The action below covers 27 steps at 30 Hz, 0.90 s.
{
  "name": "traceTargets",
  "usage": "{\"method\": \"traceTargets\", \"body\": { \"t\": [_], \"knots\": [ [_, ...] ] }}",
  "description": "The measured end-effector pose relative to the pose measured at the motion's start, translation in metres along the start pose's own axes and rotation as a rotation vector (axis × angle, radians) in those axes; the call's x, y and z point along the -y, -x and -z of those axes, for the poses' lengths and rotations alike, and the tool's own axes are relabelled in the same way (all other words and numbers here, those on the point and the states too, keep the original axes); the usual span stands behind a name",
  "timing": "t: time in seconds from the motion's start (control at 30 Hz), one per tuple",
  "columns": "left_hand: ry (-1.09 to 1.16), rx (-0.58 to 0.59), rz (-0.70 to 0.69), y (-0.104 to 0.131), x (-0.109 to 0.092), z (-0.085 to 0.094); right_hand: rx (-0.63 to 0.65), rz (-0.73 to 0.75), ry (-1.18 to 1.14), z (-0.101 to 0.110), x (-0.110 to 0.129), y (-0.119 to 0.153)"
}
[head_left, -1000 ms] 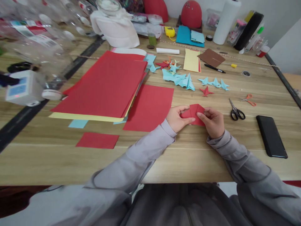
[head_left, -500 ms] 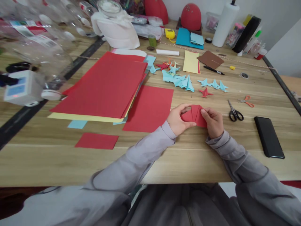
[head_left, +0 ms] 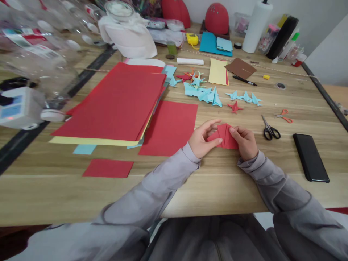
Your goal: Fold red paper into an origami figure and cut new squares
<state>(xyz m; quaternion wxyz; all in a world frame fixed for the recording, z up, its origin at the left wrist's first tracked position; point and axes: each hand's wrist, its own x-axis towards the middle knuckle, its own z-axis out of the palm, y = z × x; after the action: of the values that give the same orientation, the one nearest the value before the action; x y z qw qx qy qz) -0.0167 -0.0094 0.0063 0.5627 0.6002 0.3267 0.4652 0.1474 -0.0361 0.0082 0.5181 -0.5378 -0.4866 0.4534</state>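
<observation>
A small folded red paper (head_left: 225, 137) is held between my two hands just above the table, its flaps and creases facing me. My left hand (head_left: 203, 140) grips its left side, thumb on the front and fingers behind. On the right edge, my right hand (head_left: 245, 143) pinches the paper with the thumb in front. Beyond them lie a red folded paper crane (head_left: 235, 107) and several light-blue paper cranes (head_left: 247, 97). A flat red sheet (head_left: 171, 127) lies left of my left hand.
Black-handled scissors (head_left: 270, 129), orange scissors (head_left: 284, 116) and a phone (head_left: 311, 157) lie to the right. A stack of large red sheets (head_left: 116, 105) covers the left, with a red rectangle (head_left: 108, 168) in front. Plastic bottles (head_left: 35, 58) crowd the far left; a white bottle (head_left: 257, 29) stands behind.
The folded red paper now shows a different arrangement of flaps, with a wider face toward me. Both hands keep hold of it. The view has shifted slightly.
</observation>
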Motion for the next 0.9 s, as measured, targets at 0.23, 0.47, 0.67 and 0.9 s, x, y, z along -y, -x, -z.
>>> {"method": "traceTargets", "body": {
  "t": [0.23, 0.47, 0.67, 0.9],
  "knots": [
    [-0.027, -0.095, -0.011, -0.001, -0.002, 0.001, -0.022, 0.008, -0.079, -0.002, 0.0, 0.001],
    [-0.056, -0.222, -0.011, -0.004, 0.002, 0.004, -0.018, 0.283, -0.042, -0.003, -0.004, 0.003],
    [-0.001, -0.177, -0.027, -0.004, 0.005, 0.003, 0.0, 0.332, 0.03, 0.0, -0.007, 0.001],
    [-0.006, -0.185, 0.0, -0.006, 0.005, 0.003, 0.002, 0.255, 0.008, 0.004, -0.009, -0.005]
  ]
}}
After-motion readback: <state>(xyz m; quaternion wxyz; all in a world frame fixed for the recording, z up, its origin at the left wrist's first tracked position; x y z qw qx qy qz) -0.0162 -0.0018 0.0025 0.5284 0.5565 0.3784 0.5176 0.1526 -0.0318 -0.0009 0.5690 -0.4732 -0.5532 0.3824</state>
